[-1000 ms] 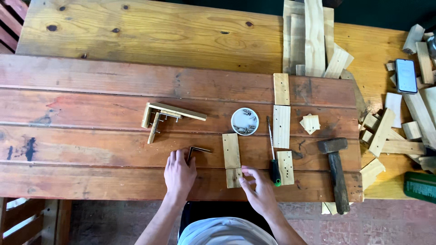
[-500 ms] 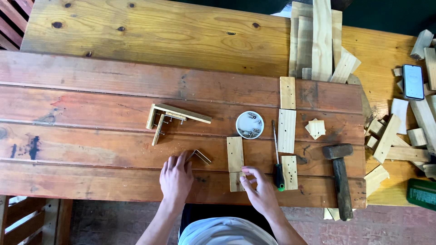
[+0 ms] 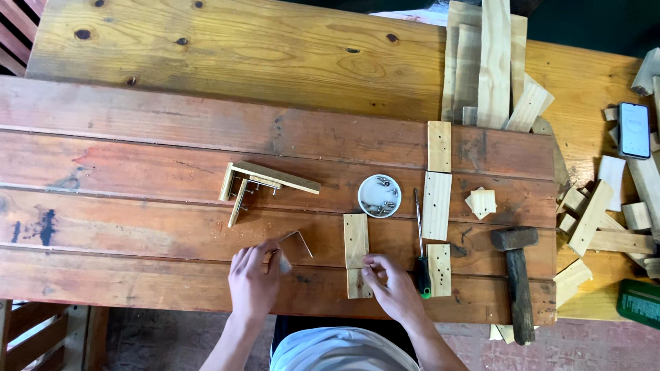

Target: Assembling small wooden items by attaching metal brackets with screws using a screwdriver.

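L hand (image 3: pixel 254 280) has its grip closed round 1 leg of a small metal angle bracket (image 3: pixel 294 242), fingers curled at the near end by the tabletop (image 3: pixel 137 206) edge; the bracket's other leg juts up and away to the right. 0.5 s ago that bracket lay nearly flat by the fingertips; now it's lifted and swung more open, and the hand has curled tighter vs. the flatter spread seen 1.0 s ago. R hand (image 3: pixel 393 287) pinches the near end of a short drilled wood strip (image 3: pixel 357 253), thumb and fingers pressed on it, grip mostly shut on the wood; hand and strip sit about where they were before.

Just right of that hand: a screwdriver (image 3: pixel 420 249) w/ green-black handle, lying lengthwise, unmoved. Beside it 3 drilled wood pieces in a column, near piece (image 3: pixel 439 269), mid piece (image 3: pixel 436 205), far piece (image 3: pixel 439 145). Further right a hammer (image 3: pixel 518 275), head away from the person.

Mid tabletop: a round white dish (image 3: pixel 379 195) w/ screws, between the strip and the mid piece. Left of it a part-built wood frame (image 3: pixel 265 180) w/ brackets, well apart from both hands. A small square block (image 3: pixel 481 203) sits right of the column.

Far side: stacked planks (image 3: pixel 491 62), scrap offcuts (image 3: pixel 605 213) at right, a phone (image 3: pixel 634 129) on the pale board.
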